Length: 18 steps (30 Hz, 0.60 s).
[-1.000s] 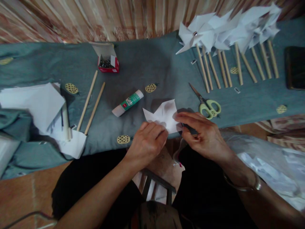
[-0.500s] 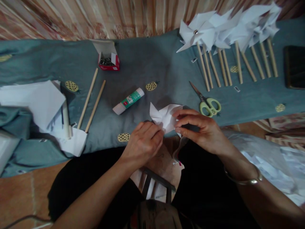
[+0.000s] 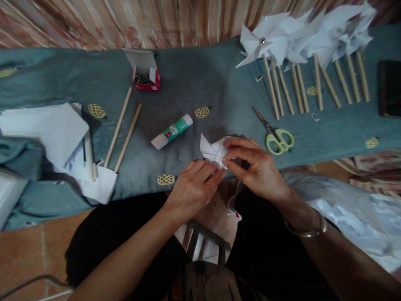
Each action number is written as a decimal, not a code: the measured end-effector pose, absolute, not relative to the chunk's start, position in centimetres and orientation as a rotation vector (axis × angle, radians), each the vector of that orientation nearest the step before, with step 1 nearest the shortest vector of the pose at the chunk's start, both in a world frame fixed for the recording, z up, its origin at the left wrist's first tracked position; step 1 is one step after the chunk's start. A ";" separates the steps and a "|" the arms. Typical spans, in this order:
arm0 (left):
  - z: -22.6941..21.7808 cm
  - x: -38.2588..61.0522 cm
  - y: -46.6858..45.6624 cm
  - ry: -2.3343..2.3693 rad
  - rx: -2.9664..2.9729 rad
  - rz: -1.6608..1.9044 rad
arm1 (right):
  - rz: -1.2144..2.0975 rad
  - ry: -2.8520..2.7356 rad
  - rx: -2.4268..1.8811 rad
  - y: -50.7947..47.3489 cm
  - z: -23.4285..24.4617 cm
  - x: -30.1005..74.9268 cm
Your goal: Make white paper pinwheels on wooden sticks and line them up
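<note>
A white paper pinwheel [image 3: 214,152] with folded blades is held between both hands at the table's near edge. My left hand [image 3: 194,184] is closed on its lower left side, fingers bent over the paper. My right hand [image 3: 250,165] pinches the right side, thumb and fingertips close to the centre; part of the paper is hidden behind them. Beyond and to the left lies a glue stick [image 3: 172,131] with a green label. Right of my right hand rest scissors [image 3: 277,140] with light green handles.
Finished white pinwheels [image 3: 272,35] on wooden sticks lie in a row at the back right. A red box of metal pins [image 3: 146,79] stands open. Two wooden sticks [image 3: 118,125] lie beside stacked white paper [image 3: 46,129]. A dark object [image 3: 389,88] sits far right.
My right hand has moved left and inward, its fingertips now nearer the pinwheel's centre. The right blade is folded in and more covered. The view has shifted slightly.
</note>
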<state>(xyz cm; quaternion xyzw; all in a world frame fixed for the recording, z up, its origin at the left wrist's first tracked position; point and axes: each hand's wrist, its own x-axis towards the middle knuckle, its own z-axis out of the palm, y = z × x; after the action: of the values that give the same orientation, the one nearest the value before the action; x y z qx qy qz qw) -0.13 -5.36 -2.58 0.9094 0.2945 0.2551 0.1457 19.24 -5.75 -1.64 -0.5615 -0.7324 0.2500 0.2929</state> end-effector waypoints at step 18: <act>-2.7 0.0 -5.3 0.864 2.570 0.729 | 0.579 -1.965 -1.554 -5.8 -1.6 18.7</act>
<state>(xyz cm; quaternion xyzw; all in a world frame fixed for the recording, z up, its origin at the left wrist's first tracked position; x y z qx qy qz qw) 0.03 -5.32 -2.68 0.9026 0.3034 0.2562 0.1664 18.71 -5.80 -1.62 -0.5799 -0.7334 0.2161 0.2812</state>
